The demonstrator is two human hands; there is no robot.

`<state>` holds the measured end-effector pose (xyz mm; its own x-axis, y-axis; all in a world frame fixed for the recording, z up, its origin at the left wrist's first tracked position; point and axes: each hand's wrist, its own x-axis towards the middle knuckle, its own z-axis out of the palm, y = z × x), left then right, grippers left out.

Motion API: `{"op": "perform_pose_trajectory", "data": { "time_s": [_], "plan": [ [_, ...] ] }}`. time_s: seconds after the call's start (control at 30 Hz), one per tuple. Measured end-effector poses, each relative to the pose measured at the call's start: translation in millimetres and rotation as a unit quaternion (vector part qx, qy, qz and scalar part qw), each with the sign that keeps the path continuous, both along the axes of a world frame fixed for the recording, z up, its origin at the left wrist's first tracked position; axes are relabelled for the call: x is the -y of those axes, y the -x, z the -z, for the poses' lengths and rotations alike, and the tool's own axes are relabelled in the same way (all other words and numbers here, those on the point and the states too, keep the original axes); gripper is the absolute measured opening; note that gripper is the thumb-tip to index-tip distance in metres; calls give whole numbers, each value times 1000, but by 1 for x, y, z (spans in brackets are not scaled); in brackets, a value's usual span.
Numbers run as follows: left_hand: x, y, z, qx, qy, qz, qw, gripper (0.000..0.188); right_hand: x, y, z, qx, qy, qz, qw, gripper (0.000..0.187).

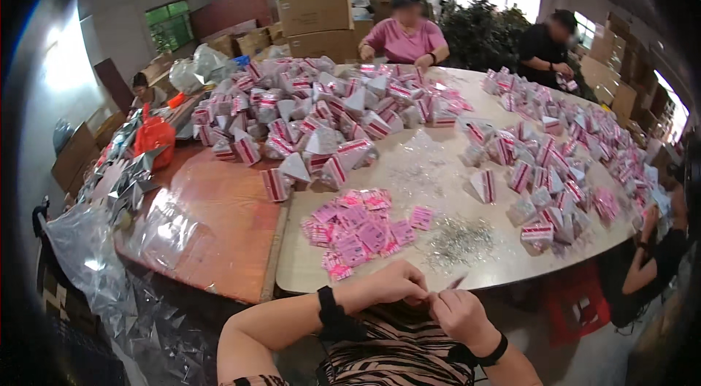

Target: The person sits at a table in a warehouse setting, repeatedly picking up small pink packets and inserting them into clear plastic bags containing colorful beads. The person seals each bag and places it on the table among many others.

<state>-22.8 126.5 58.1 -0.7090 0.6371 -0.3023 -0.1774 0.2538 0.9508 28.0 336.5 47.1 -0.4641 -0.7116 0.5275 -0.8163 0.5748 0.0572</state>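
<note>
My left hand (392, 286) and my right hand (461, 315) meet in front of my body at the table's near edge. Fingers of both are pinched closed, almost touching. Whatever they hold is too small or too hidden to name; a thin pale sliver shows above the right fingers. Just beyond my left hand lies a heap of small flat pink packets (355, 234). A loose scatter of tiny silvery metal pieces (458, 241) lies on the table beyond my right hand.
Large heaps of pink-and-white wedge-shaped packs (321, 139) cover the pale table (431, 167). An orange-brown tabletop (212, 225) joins at left, with clear plastic bags (87, 254) beside it. A red crate (577, 306) stands below right. Several people sit around; cardboard boxes (318, 13) are stacked behind.
</note>
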Motion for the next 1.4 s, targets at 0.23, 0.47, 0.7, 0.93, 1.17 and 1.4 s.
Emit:
{"op": "perform_pose_trajectory", "data": {
  "time_s": [0.23, 0.47, 0.7, 0.93, 1.17, 1.4],
  "plan": [
    [-1, 32, -5, -4, 35, 73, 997, 17, 2, 20, -4, -13, 32, 1, 999, 8],
    [92, 149, -30, -582, 565, -71, 580, 16, -3, 31, -5, 60, 180, 28, 982, 15],
    [137, 186, 2, -598, 626, 27, 499, 21, -10, 23, -2, 88, 197, 47, 975, 14],
    [131, 167, -21, -592, 486, -167, 621, 36, -17, 31, -19, 105, 257, 23, 960, 13],
    [53, 81, -43, -131, -133, -366, 912, 30, 5, 66, -47, 115, 358, 17, 926, 13],
    [17, 50, -4, -67, -165, -359, 916, 26, 23, 93, -48, 136, 313, 18, 940, 7]
  ]
}}
